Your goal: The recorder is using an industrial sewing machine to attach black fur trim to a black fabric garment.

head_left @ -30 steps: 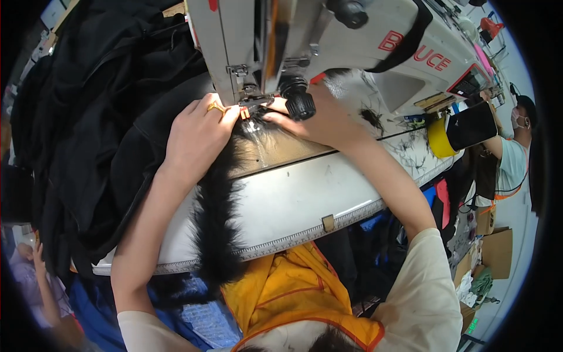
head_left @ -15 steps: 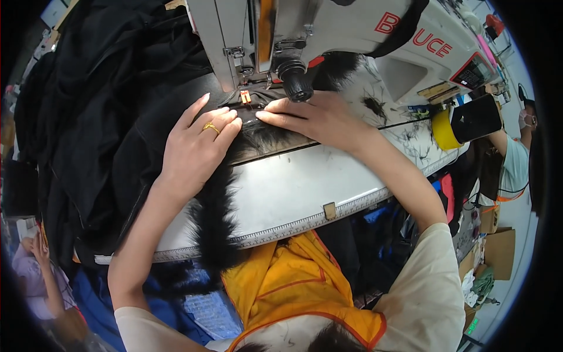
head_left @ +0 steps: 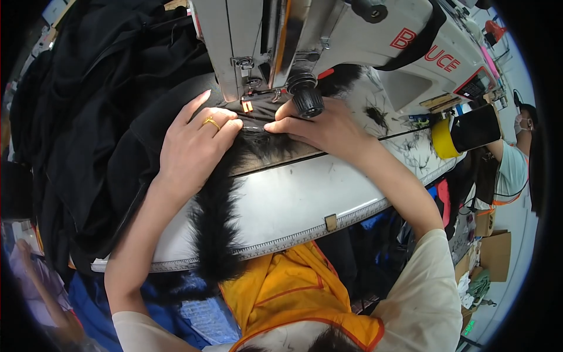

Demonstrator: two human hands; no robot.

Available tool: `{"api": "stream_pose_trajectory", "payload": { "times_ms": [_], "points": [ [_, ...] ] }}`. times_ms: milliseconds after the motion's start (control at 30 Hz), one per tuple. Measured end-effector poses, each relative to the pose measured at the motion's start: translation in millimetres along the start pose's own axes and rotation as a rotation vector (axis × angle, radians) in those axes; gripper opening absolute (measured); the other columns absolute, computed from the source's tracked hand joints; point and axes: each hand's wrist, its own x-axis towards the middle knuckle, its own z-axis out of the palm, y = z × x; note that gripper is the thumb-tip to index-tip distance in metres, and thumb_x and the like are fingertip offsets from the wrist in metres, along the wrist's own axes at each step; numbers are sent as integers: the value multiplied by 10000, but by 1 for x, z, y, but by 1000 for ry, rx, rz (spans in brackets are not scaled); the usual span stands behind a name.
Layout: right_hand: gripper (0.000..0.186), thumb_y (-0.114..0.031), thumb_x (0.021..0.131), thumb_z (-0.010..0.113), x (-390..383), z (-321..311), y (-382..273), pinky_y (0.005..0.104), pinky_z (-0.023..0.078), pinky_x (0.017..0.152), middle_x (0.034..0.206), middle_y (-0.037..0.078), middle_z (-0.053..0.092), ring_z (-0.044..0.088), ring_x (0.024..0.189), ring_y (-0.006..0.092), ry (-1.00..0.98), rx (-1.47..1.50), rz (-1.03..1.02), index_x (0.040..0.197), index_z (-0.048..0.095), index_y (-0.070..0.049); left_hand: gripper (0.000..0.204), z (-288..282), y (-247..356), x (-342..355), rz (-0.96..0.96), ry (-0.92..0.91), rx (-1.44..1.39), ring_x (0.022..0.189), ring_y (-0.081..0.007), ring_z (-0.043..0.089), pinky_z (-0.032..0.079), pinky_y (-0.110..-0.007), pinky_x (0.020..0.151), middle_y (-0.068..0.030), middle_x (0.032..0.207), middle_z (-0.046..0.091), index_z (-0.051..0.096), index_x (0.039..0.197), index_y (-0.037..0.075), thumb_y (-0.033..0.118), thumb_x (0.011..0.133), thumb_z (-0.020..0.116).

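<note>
Black fabric (head_left: 261, 111) lies under the needle area of a white sewing machine (head_left: 358, 54), with a black fur strip (head_left: 216, 226) along its near edge. My left hand (head_left: 196, 144), a gold-coloured ring on one finger, is closed at that edge left of the needle, its outermost finger stretched away. Opposite it, my right hand (head_left: 331, 128) pinches the same edge between thumb and forefinger, partly behind a black knob (head_left: 307, 104). A small gap separates the two sets of fingertips. Beneath the needle, a small orange-red part (head_left: 247, 107) shows.
A large heap of black cloth (head_left: 88, 135) covers the left side. The white table (head_left: 287, 193) has a measuring tape (head_left: 293, 236) along its front edge and loose fur tufts at right. A yellow-and-black cylinder (head_left: 446, 139) stands right. Another person (head_left: 513, 167) is beyond it.
The view has shifted slightly. My right fingertips have drawn a little toward me and right along the fabric edge, widening the gap to my left hand, which stays nearly in place.
</note>
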Motion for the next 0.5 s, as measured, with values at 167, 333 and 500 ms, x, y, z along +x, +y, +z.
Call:
{"api": "stream_pose_trajectory", "payload": {
  "times_ms": [167,333,500],
  "points": [
    [260,-145,678,694,5,5,-6,301,499,697,869,-26,586,595,810,185,-71,146,240,933,657,-181,126,1,0,2,-32,20,-16,860,-116,578,408,-360,972,17,831,588,591,839,75,95,715,601],
    [236,-183,750,662,6,6,6,285,498,747,889,-17,637,608,838,166,54,-86,22,986,660,-191,110,0,0,9,-18,30,13,841,-130,573,419,-348,957,3,797,556,593,807,69,90,699,607],
    [231,-198,756,655,0,6,19,267,507,739,890,-21,650,619,847,153,-64,-61,-23,987,660,-199,112,3,-2,6,-6,41,13,834,-138,567,427,-341,944,-5,792,533,597,796,71,92,688,617]
  ]
}}
